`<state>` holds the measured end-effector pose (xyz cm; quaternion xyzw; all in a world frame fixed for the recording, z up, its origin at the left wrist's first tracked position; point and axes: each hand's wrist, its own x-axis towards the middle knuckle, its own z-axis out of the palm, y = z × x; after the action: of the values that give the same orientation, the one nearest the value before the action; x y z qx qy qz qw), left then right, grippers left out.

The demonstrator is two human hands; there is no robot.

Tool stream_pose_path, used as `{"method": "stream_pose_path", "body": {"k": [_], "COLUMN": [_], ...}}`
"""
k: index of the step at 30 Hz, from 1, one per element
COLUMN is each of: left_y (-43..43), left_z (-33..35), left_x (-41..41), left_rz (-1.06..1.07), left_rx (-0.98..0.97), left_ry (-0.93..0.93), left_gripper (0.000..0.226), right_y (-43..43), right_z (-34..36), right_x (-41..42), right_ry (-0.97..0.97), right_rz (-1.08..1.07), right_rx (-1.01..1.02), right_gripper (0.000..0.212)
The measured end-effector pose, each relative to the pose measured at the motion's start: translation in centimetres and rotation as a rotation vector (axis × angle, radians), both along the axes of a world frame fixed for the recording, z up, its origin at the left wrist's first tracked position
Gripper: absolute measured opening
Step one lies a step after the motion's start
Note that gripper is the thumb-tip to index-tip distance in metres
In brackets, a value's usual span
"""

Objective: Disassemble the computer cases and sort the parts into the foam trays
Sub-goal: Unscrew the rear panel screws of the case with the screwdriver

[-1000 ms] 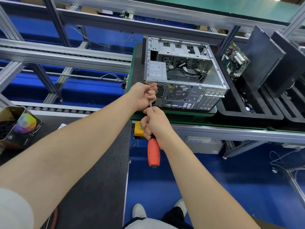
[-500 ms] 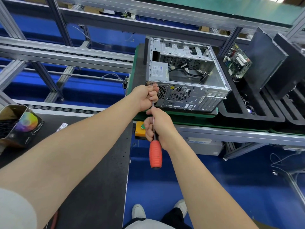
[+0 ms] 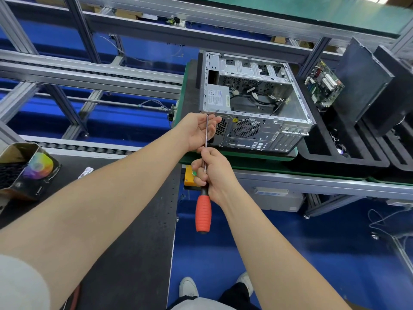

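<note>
An open grey computer case [image 3: 254, 104] lies on a green-edged pallet [image 3: 243, 156], its rear panel with fan grille facing me and cables loose inside. My right hand [image 3: 212, 173] grips a screwdriver [image 3: 203, 198] with an orange handle near the top of the handle. The shaft runs up to the case's rear top-left corner. My left hand [image 3: 200, 130] is cupped palm-up under the shaft beside that corner, fingers relaxed. A green circuit board [image 3: 324, 86] stands in the black foam tray [image 3: 348, 157] to the right.
Dark panels [image 3: 366, 81] lean upright in the foam trays at the right. A black work table [image 3: 125, 220] lies at the lower left with an open cardboard box [image 3: 26, 168] on it. A yellow button box [image 3: 190, 177] sits below the pallet. Aluminium conveyor rails [image 3: 89, 74] run at the left.
My left hand has opened from a curled hold on the shaft near the case corner to a relaxed palm-up cup. The right hand keeps its grip on the screwdriver.
</note>
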<state>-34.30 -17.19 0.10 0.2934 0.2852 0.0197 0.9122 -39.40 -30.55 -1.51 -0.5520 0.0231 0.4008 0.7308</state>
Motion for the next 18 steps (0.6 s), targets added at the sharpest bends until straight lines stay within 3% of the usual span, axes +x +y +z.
{"method": "stream_pose_path", "body": {"k": [3,18], "left_y": [-0.4,-1.0], "left_z": [-0.1,-1.7], "left_x": [0.5,0.5], "left_rz": [0.021,0.067], "left_rx": [0.026,0.111], "left_ry": [0.027,0.075], "left_gripper": [0.023,0.012], "right_y": [0.2,-0.5], "right_z": [0.0,-1.5], "right_x": [0.0,0.0], "right_ry": [-0.035,-0.035], "right_rz": [-0.002,0.045], "right_rx": [-0.092,-0.114], "right_gripper": [0.019,0.023]}}
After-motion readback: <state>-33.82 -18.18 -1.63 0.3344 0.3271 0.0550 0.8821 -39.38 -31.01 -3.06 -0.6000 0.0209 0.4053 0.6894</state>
